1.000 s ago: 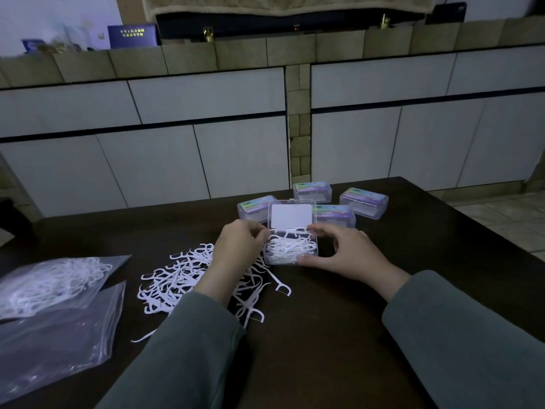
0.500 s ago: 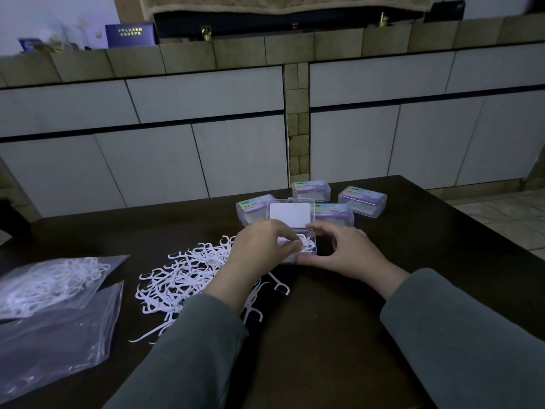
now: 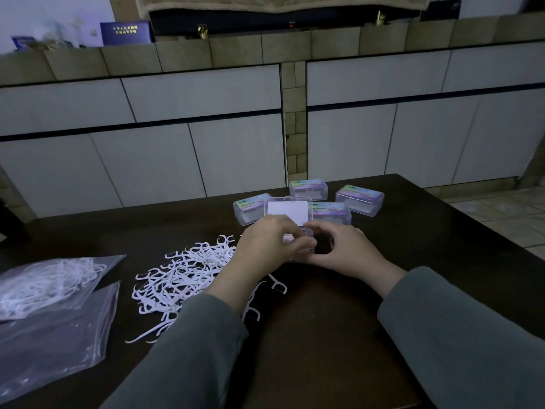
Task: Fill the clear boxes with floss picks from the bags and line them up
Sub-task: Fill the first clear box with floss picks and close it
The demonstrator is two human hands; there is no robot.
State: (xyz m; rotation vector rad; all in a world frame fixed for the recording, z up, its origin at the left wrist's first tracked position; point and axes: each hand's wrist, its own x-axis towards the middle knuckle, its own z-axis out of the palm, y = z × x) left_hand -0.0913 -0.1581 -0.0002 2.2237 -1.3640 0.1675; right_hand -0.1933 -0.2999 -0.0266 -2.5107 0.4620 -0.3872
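Note:
An open clear box [image 3: 308,250] sits mid-table with its lid [image 3: 288,210] raised toward the back. My left hand [image 3: 269,245] lies over the box opening, fingers bent down onto the floss picks inside; the fingertips are hidden. My right hand [image 3: 346,250] grips the box's right end between thumb and fingers. A loose pile of white floss picks [image 3: 182,276] is spread just left of the box, under my left wrist. Far left lie a bag with picks [image 3: 47,284] and a flat clear bag [image 3: 50,343].
Several closed clear boxes with coloured labels stand behind the open one: back centre box [image 3: 308,188], back right box [image 3: 360,199], left box [image 3: 249,208], right box [image 3: 333,212]. The dark table [image 3: 324,335] ends at the right, above a tiled floor [image 3: 501,208]. White cabinets stand behind.
My left hand has moved from the box's left edge to over its opening, covering the picks inside. My right hand has stayed on the box's right end.

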